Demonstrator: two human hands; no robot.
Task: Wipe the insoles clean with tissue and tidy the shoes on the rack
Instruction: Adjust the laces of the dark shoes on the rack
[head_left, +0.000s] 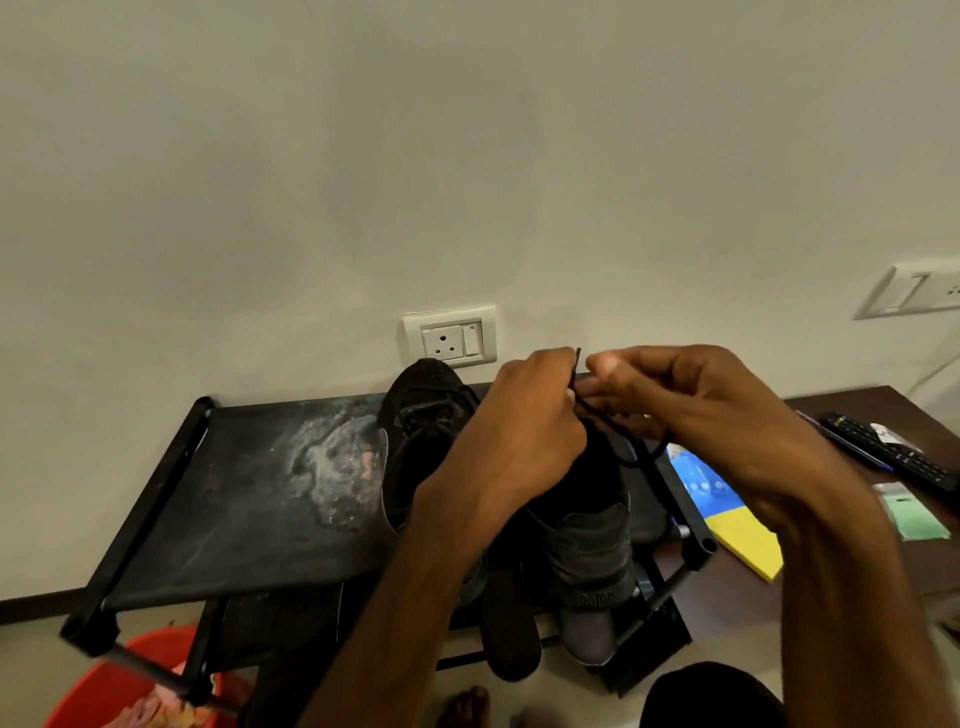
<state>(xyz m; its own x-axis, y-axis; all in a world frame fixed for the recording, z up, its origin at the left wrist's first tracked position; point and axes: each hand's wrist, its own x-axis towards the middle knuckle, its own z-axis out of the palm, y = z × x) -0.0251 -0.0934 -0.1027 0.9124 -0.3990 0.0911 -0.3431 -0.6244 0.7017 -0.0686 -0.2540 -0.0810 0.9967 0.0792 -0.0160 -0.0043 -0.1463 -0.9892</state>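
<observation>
1. Grip first: both hands are on one black lace (639, 461). The left hand (519, 431) has its fingers curled round it. The right hand (701, 410) pinches it between thumb and fingertips, and the two hands nearly touch. My guess is it's being tied or tucked in so the shoe looks tidy.
2. The lace drops to a black shoe (592, 540) at 6 o'clock, directly under the grip, with its heel toward the camera. Working right above it probably keeps the lace short and easy to handle.
3. A second black shoe (421, 431) sits at 9 o'clock of the left hand, just beside the first, toe toward the wall. So that's two shoes, parked as a pair.
4. Both are on the right half of the rack (249, 493) top shelf. There's a dusty patch further out at 9 o'clock.
5. On the lower tier at 6 o'clock there's one dark oval (509, 634). It might be an insole, can't tell. No tissue anywhere in view.
6. Further out there are two wall sockets, one at 12 o'clock (449, 338) and one at 2 (914, 291). There's also one remote (893, 452) at 3 o'clock and one red bucket (130, 686) at 7.
</observation>
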